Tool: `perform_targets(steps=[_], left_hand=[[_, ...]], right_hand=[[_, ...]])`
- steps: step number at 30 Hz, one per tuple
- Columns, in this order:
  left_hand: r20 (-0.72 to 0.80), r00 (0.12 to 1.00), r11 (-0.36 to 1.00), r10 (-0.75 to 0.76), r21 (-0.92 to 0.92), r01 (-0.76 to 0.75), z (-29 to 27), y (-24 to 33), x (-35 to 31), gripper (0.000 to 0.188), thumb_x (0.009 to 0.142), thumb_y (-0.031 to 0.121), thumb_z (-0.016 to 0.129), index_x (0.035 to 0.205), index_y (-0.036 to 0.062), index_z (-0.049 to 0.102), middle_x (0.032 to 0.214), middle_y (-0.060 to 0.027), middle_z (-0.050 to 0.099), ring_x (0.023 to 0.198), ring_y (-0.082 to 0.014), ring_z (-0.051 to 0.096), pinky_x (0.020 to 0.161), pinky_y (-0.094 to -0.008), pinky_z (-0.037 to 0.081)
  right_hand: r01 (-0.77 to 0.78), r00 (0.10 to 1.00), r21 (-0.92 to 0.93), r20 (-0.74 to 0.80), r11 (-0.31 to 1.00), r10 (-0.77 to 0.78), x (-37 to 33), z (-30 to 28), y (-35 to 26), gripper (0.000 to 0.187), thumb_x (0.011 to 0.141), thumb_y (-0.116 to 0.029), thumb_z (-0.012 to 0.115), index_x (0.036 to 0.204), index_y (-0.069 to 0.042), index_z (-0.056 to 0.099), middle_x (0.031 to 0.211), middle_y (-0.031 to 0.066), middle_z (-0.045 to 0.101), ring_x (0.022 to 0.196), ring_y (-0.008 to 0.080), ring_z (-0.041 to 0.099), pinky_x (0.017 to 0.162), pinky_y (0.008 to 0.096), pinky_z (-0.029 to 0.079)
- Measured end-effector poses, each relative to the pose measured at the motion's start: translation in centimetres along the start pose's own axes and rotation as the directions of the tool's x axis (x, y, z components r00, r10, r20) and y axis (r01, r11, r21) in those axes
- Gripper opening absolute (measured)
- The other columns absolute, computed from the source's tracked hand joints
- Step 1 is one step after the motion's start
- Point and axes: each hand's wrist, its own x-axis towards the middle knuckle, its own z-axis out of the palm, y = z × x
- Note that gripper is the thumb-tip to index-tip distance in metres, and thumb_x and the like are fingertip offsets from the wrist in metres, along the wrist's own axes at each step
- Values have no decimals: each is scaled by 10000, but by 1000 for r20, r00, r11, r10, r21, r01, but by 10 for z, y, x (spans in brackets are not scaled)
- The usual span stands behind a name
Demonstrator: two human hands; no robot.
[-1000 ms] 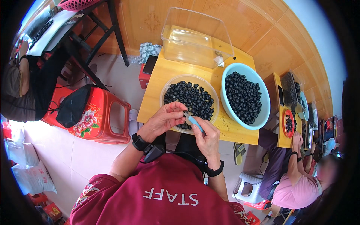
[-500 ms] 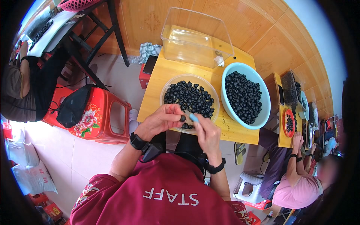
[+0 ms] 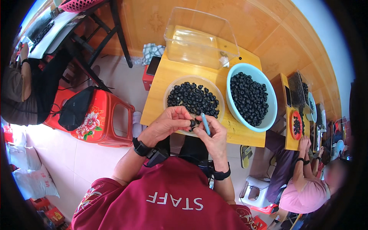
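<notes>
Over the near edge of a shallow clear round tray (image 3: 168, 85), both hands work close together. Between the thumb and fingers of my left hand (image 3: 168, 124) is a small black bead-like piece (image 3: 192, 123), round and dark. My right hand (image 3: 214, 140) grips a light blue pen-like tool (image 3: 205, 123), tilted upright beside the piece; its working tip cannot be made out. Many black bead-like pieces (image 3: 191, 96), several with visible holes, lie in the tray. Right of it, a light blue basin (image 3: 273, 103) is heaped with more of them.
A clear plastic bin (image 3: 199, 38) stands at the back of the yellow wooden table (image 3: 155, 96). To the left is a red stool (image 3: 103, 119) with a black bag (image 3: 76, 109) on it. A co-worker in pink (image 3: 306, 195) sits at the right by another table; another person (image 3: 19, 88) is far left.
My right hand has turned and lowered slightly, and the blue tool now stands more upright with its length showing. My left hand has shifted the black piece slightly right and down.
</notes>
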Motion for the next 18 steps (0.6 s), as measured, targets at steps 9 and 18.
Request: perform_targets(steps=[9,18], left_hand=[[73,997,999,-40,5,40,-4,0,-6,132,783,20,655,871,41,559,825,-32,609,729,-117,615,679,-227,514],[79,995,997,-54,-58,59,-6,-8,-6,138,789,35,655,888,44,559,827,-33,612,727,-119,613,680,-229,508]], right_hand=[[-174,985,345,58,922,164,1,10,3,126,785,-36,664,875,-34,577,620,-11,546,411,-1,360,359,153,224],[-73,997,333,-5,940,80,-3,17,3,95,807,-76,655,835,-42,571,618,-14,531,425,-10,354,376,146,227]])
